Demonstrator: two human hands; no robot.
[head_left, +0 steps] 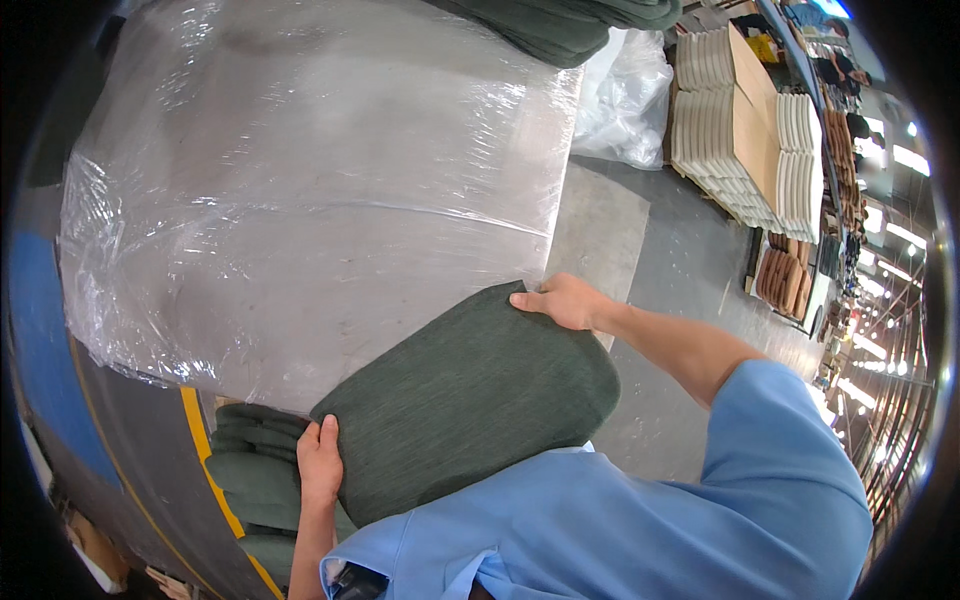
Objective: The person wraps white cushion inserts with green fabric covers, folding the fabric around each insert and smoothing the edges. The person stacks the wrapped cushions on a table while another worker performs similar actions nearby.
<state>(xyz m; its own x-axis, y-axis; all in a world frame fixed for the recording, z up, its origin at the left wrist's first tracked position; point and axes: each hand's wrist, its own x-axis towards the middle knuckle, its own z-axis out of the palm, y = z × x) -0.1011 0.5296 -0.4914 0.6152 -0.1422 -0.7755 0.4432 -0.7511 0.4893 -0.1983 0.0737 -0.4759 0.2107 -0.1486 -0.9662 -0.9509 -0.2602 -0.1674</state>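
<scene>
A dark green fabric cushion pad (470, 400) with rounded corners is held in front of my body, its broad face upward. My left hand (320, 458) grips its left corner, thumb on top. At the far right corner my right hand (562, 301) pinches the edge, thumb on top and fingers hidden underneath. Just beyond the pad stands a large surface wrapped in clear plastic film (320, 220), which the pad's far edge overlaps in view; whether they touch I cannot tell.
More dark green pads (560, 25) lie at the far edge of the wrapped surface. Other green pads are stacked (245, 470) at lower left. Crumpled clear plastic (625, 100) and a tall stack of cream pieces (705, 110) stand at far right. Yellow tape (200, 440) marks the floor.
</scene>
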